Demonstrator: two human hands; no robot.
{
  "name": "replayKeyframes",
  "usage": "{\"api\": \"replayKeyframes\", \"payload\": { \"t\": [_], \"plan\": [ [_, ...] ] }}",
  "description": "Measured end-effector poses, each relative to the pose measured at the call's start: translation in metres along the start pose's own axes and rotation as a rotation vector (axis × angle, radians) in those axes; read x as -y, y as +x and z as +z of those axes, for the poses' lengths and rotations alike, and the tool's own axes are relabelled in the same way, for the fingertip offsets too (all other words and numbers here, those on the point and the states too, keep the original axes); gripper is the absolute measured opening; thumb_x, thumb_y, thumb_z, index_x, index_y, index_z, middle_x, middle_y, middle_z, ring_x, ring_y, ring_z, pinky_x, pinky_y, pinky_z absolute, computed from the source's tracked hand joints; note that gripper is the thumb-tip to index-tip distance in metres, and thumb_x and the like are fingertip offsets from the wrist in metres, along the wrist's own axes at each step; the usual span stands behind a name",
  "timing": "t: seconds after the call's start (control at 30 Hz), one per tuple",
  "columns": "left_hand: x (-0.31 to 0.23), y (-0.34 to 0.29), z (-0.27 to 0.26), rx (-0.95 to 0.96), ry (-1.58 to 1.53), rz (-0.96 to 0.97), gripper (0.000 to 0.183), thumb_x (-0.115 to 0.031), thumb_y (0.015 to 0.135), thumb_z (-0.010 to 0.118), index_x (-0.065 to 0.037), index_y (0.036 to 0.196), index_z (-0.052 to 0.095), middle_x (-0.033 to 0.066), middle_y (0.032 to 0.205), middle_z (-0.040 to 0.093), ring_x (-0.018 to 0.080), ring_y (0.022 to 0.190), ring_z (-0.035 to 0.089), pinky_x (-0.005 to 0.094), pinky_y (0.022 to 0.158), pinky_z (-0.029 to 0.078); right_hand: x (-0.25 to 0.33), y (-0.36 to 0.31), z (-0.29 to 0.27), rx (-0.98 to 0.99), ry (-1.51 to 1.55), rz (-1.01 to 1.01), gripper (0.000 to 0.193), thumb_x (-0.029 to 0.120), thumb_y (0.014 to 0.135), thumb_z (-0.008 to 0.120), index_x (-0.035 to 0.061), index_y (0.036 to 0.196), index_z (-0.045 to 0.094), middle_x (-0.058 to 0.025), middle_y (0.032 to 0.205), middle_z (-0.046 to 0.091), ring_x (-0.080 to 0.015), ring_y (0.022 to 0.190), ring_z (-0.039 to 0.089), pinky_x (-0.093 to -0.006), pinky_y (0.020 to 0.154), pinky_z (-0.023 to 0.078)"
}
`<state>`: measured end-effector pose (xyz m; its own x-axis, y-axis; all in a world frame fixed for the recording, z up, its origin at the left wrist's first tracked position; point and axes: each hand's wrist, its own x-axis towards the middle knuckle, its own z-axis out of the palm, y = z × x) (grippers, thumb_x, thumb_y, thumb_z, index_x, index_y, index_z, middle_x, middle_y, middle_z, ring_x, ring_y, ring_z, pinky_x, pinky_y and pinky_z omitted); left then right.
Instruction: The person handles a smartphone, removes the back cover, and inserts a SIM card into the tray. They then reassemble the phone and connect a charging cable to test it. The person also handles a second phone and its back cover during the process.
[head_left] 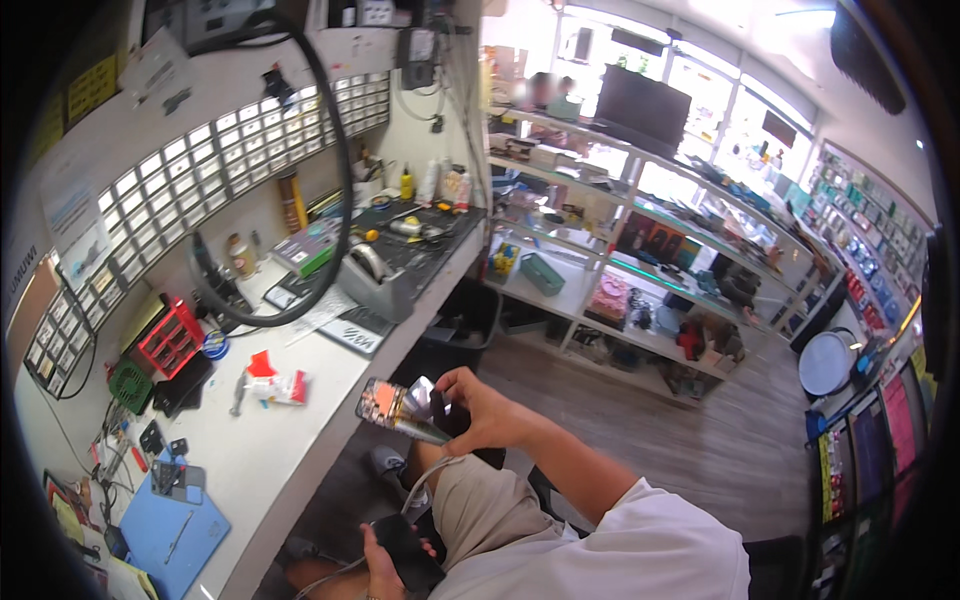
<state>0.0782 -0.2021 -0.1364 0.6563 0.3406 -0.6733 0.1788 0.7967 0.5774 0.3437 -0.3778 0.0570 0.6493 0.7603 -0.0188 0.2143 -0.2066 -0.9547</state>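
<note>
My right hand (492, 415) is raised beside the front edge of the white workbench (275, 440), its fingers closed on an opened phone (392, 405). Copper-coloured inner parts show at the phone's far end, and a dark piece sits under my fingers. Lower down, close to my lap, my left hand (380, 565) grips a black flat rectangular device (408, 552); its exact kind is unclear. A grey cable (418, 485) hangs across my leg between the two hands; where its ends go is hidden.
On the bench lie a blue mat (180, 535), a red-and-white packet (285, 387), a red drawer box (172, 345) and a tape dispenser (375, 280). A large black ring (340, 170) hangs over it. A black bin (468, 325) and crowded white shelves (590, 270) stand beyond.
</note>
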Motion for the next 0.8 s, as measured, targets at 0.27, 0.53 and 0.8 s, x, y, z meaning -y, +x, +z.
{"api": "replayKeyframes", "payload": {
  "t": [0.27,0.53,0.8],
  "plan": [
    [-0.016,0.048,-0.012,-0.249,-0.342,0.413,0.086,-0.08,0.106,0.031,-0.008,0.137,0.067,0.0173,0.128,0.074,0.0404,0.102,0.073,0.0624,0.09,0.062,-0.034,-0.099,-0.074,-0.063,-0.01,0.074,0.095,0.02,0.067,0.094,0.0057,0.145,0.041,-0.012,0.121,0.06,-0.0233,0.11,0.062,-0.037,0.099,0.051],
    [-0.024,0.069,0.057,0.138,-0.365,0.232,0.099,-0.089,0.097,0.029,-0.003,0.127,0.068,0.0217,0.109,0.074,0.0392,0.09,0.071,0.0554,0.084,0.061,-0.08,-0.12,-0.122,-0.179,-0.056,0.112,0.099,0.027,0.067,0.096,0.005,0.146,0.041,-0.0188,0.126,0.065,-0.0284,0.113,0.066,-0.0376,0.099,0.053],
    [-0.06,0.116,0.192,0.431,-0.2,0.166,0.091,-0.083,0.1,0.035,-0.004,0.137,0.061,0.0203,0.114,0.066,0.0362,0.093,0.063,0.0538,0.087,0.055,-0.088,-0.065,-0.17,-0.174,0.139,0.263,0.097,0.02,0.073,0.094,0.0088,0.149,0.035,-0.0108,0.132,0.055,-0.0206,0.125,0.057,-0.0341,0.108,0.046]
  ]
}}
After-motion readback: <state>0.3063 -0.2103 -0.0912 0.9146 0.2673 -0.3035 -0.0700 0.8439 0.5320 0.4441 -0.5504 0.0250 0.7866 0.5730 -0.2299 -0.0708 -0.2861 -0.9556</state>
